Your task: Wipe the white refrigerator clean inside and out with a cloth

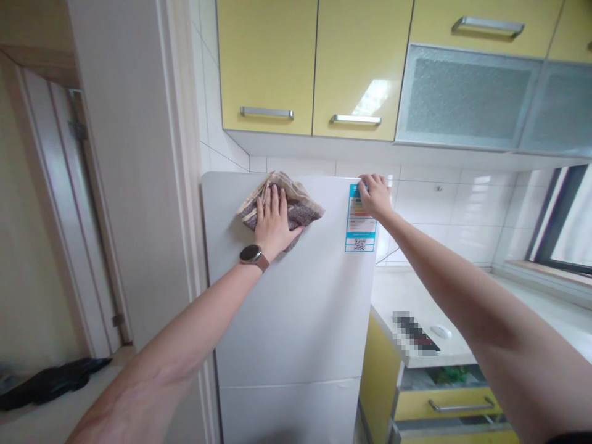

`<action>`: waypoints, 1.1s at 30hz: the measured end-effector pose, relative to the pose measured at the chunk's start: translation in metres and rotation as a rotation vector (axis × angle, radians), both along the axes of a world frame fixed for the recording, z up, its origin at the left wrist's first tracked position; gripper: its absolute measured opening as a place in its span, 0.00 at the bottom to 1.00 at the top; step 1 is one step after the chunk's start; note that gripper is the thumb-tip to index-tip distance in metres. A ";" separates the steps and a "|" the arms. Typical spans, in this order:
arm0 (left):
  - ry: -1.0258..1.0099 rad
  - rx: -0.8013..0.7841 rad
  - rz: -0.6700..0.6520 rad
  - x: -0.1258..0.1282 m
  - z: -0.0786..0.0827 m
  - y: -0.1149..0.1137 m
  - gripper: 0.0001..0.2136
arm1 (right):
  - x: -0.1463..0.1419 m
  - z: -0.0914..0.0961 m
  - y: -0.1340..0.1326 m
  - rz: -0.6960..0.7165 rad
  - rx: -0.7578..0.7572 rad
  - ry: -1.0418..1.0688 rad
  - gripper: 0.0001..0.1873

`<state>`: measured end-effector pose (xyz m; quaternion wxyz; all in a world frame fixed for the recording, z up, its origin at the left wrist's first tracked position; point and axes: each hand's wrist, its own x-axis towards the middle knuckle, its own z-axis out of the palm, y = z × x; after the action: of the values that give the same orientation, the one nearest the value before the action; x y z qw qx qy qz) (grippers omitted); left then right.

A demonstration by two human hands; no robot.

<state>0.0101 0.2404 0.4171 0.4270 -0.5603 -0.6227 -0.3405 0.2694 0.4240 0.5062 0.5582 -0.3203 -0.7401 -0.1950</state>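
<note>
My left hand, with a watch on its wrist, presses a folded brown patterned cloth against the upper front of a white refrigerator. Its fingers are stretched out over the cloth and hold it to the upright door. My right hand grips the top right corner of the refrigerator door, with the fingers curled over the edge and their tips hidden. Just below that hand, a blue and white energy label with a QR code is stuck on the door.
Yellow wall cabinets hang above the refrigerator. To the right, a white counter bears a partly blurred dark object and a small white object. A yellow drawer stands below. A door frame borders the left side.
</note>
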 end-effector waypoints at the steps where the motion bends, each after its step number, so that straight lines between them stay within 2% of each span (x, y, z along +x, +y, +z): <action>1: -0.015 0.011 -0.012 0.004 0.010 0.003 0.53 | 0.000 -0.002 0.003 0.011 0.009 0.008 0.25; 4: -0.046 0.033 -0.042 0.027 0.027 0.019 0.55 | -0.001 -0.005 0.008 0.028 0.034 0.019 0.25; 6: -0.018 0.012 -0.077 0.052 0.024 0.033 0.55 | 0.000 -0.003 0.011 0.038 0.050 0.024 0.26; 7: 0.021 -0.013 -0.102 0.066 0.017 0.041 0.55 | 0.001 -0.001 0.012 0.046 0.052 0.023 0.27; 9: 0.151 -0.090 -0.157 0.094 -0.008 0.058 0.54 | 0.004 0.002 0.014 0.065 0.050 0.010 0.28; 12: 0.416 -0.235 -0.240 0.127 -0.062 0.080 0.50 | 0.007 0.004 0.014 0.071 0.049 -0.016 0.29; 14: 0.563 -0.320 -0.312 0.137 -0.095 0.089 0.48 | 0.007 0.003 0.012 0.066 0.049 -0.012 0.29; 16: 0.616 -0.358 -0.374 0.134 -0.113 0.090 0.46 | 0.006 0.000 0.009 0.064 0.042 0.010 0.28; 17: 0.605 -0.361 -0.391 0.128 -0.115 0.087 0.45 | 0.005 -0.001 0.008 0.062 0.037 0.021 0.28; 19: 0.527 -0.339 -0.385 0.107 -0.101 0.076 0.44 | 0.002 -0.004 0.006 0.051 0.033 0.034 0.28; 22: 0.335 -0.235 -0.300 0.062 -0.052 0.052 0.45 | -0.002 -0.008 0.006 0.012 0.049 0.036 0.28; 25: 0.127 -0.053 -0.210 0.006 0.000 0.025 0.48 | -0.006 -0.011 0.009 -0.035 0.096 0.036 0.29; 27: -0.010 0.057 -0.155 -0.034 0.020 0.009 0.50 | -0.009 -0.014 0.010 -0.052 0.132 0.042 0.29; 28: -0.071 0.104 -0.130 -0.053 0.024 0.002 0.51 | -0.010 -0.015 0.010 -0.056 0.145 0.048 0.29; 30: -0.170 0.204 -0.092 -0.086 0.018 -0.010 0.50 | -0.012 -0.017 0.010 -0.057 0.154 0.060 0.29; 33: -0.262 0.303 -0.026 -0.119 -0.017 -0.022 0.47 | -0.013 -0.019 0.010 -0.055 0.151 0.063 0.28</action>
<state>-0.1089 0.2181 0.4005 0.4171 -0.4486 -0.6074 -0.5058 0.2569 0.4341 0.4874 0.5983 -0.3035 -0.6963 -0.2551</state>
